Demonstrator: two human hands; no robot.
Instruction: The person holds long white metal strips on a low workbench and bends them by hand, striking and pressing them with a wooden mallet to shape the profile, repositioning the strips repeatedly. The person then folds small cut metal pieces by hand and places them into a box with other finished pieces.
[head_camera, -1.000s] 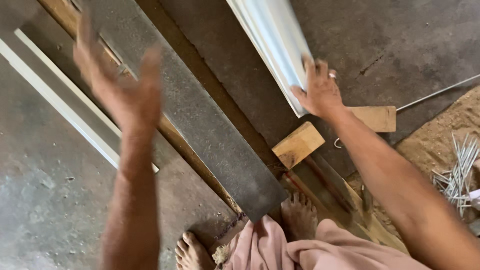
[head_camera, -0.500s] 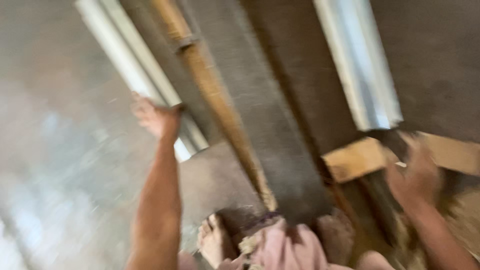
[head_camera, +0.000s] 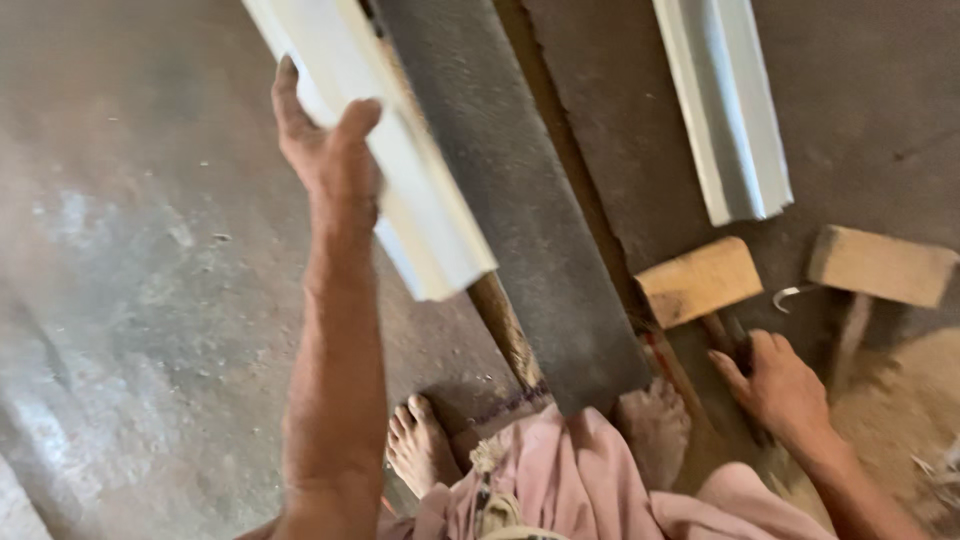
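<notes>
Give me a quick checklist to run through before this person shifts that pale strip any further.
1. Left hand on the pale strip: ok, fingers wrap its edge.
2. Right hand free: cannot tell, it rests on the floor by a dark tool handle.
3. Bare foot away from the strip's end: ok.
4. Second pale strip out of the way: ok, lying apart on the floor.
5. Grey board steady: cannot tell.

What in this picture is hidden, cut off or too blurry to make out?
Head view only:
- White channel strip in left hand: far end cut by top edge; grip partly hidden behind it.
- Right hand: what it touches is dark and blurred.
- Grey board: near end covered by pink cloth.
</notes>
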